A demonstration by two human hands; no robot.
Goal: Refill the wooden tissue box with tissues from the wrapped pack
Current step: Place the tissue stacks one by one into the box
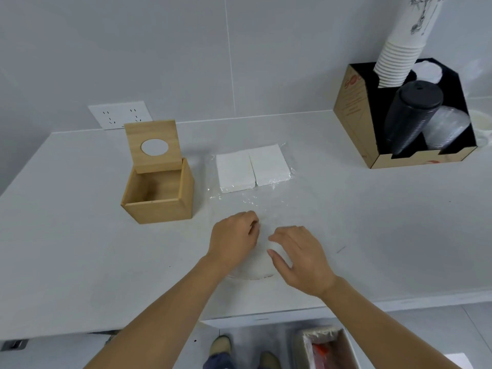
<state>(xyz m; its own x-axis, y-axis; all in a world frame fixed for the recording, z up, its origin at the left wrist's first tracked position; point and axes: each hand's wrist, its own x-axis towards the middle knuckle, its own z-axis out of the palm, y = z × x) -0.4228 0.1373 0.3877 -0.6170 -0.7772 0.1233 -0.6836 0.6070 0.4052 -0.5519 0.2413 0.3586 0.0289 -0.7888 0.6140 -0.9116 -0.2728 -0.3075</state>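
Note:
The wooden tissue box point(159, 201) stands left of centre on the white counter, its lid with a round hole tipped up, its inside bare. To its right, two white tissue stacks point(253, 169) lie side by side on opened clear plastic wrap point(239, 201), which spreads forward towards me. My left hand point(234, 242) rests on the wrap's near part, fingers curled and pinching the film. My right hand point(302, 258) hovers beside it, fingers spread and holding nothing. Both hands are well in front of the tissues.
A cardboard cup organiser point(354, 121) at the back right holds stacked paper cups point(399, 57), black lids and clear lids. A wall socket point(119, 114) sits behind the wooden box. The counter's front edge point(266, 312) runs below my wrists; a box stands on the floor point(324, 350).

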